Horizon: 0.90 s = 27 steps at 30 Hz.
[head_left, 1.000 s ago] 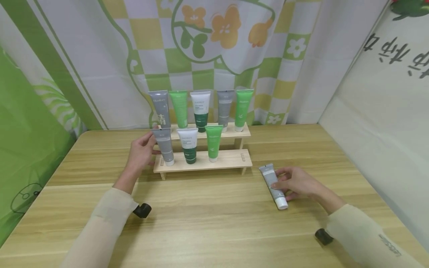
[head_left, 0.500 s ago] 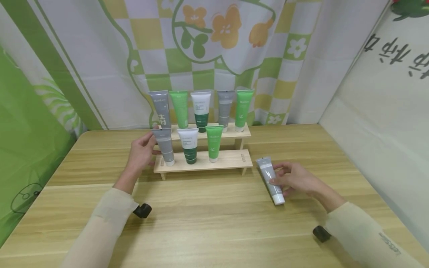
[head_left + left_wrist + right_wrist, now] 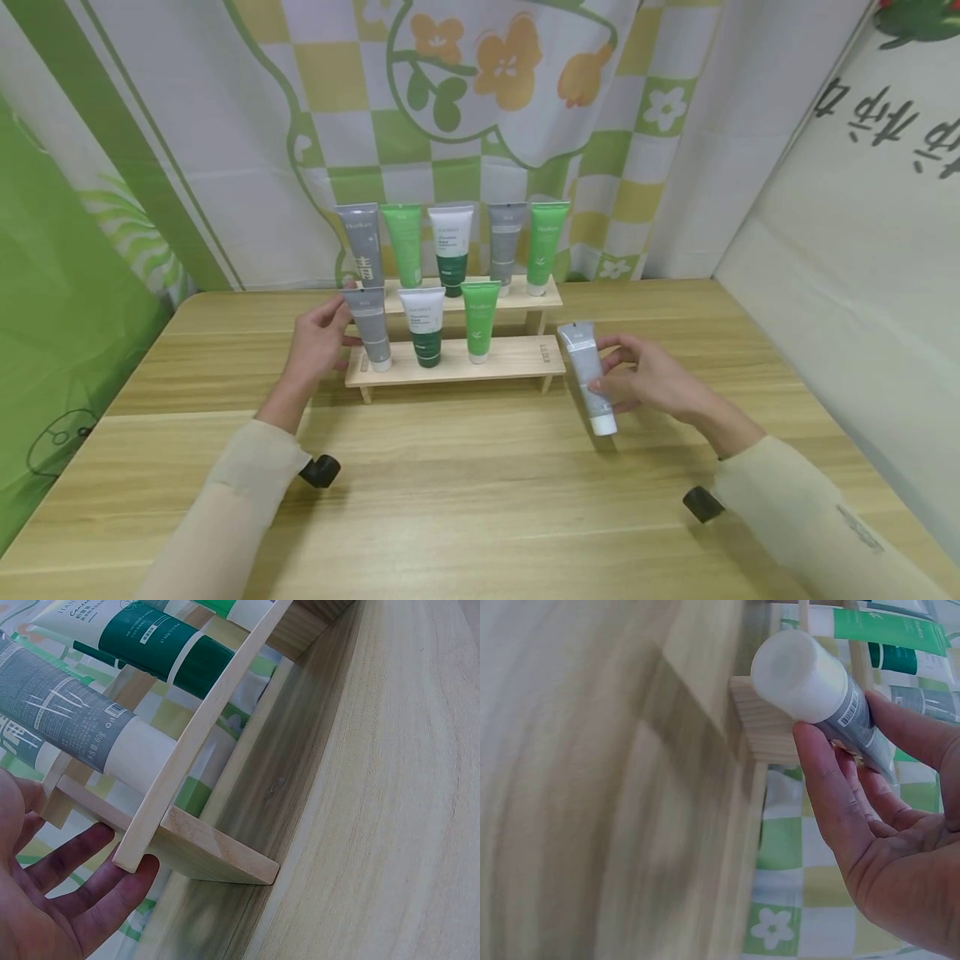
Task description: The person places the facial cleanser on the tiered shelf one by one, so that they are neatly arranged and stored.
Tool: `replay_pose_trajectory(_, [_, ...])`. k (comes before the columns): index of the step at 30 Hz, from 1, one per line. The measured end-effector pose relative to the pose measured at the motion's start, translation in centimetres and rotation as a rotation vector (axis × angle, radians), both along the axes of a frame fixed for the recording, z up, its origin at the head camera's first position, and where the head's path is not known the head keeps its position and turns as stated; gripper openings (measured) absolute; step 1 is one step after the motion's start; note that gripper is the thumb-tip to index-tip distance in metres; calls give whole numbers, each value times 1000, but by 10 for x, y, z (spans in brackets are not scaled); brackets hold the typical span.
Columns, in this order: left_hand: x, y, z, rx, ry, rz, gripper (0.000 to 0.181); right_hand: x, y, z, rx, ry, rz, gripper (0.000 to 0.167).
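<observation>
My right hand (image 3: 654, 380) holds a grey squeeze tube (image 3: 585, 367) with a white cap between thumb and fingers. The tube tilts cap-down above the table, just right of the two-tier wooden stand (image 3: 517, 357). In the right wrist view its white cap (image 3: 787, 671) faces the camera. At the stand's left end, my left hand (image 3: 318, 340) touches the wood with extended fingers; fingertips meet the lower shelf's end (image 3: 139, 851) in the left wrist view. On that shelf stand a grey tube (image 3: 369, 329), a white-and-green tube (image 3: 424, 329) and a green tube (image 3: 480, 321).
Several tubes stand along the upper shelf, from a grey one (image 3: 362, 246) at left to a green one (image 3: 546, 246) at right. A patterned curtain (image 3: 465, 167) hangs behind the wooden table (image 3: 465, 492). A white wall panel (image 3: 847, 250) borders the right side.
My right hand has raised the grey tube off the table and carried it left and toward the stand. My left hand has stayed at the stand's left end.
</observation>
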<state>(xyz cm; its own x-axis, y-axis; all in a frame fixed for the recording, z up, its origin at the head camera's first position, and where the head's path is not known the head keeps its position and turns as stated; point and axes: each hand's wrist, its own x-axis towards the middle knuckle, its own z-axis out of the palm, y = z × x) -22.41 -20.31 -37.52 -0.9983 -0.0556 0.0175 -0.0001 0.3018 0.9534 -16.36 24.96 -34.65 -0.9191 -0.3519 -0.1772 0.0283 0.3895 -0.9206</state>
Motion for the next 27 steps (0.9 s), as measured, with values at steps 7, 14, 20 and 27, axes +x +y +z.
replay_pose_trajectory(7, [0, 0, 0, -8, 0, -4, 53, -6, -16, 10, -39, 46, 8, 63])
replay_pose_trajectory(14, [-1, 1, -1, 2, -10, 4, 53, -14, -35, 16, -87, 86, -45, 60])
replay_pose_trajectory(20, [0, 0, 0, 4, 0, -9, 54, -23, -50, 18, -97, 183, -80, 58])
replay_pose_trajectory(27, [-1, 1, -1, 5, -2, 2, 57, -34, -63, 15, -130, 305, -77, 57])
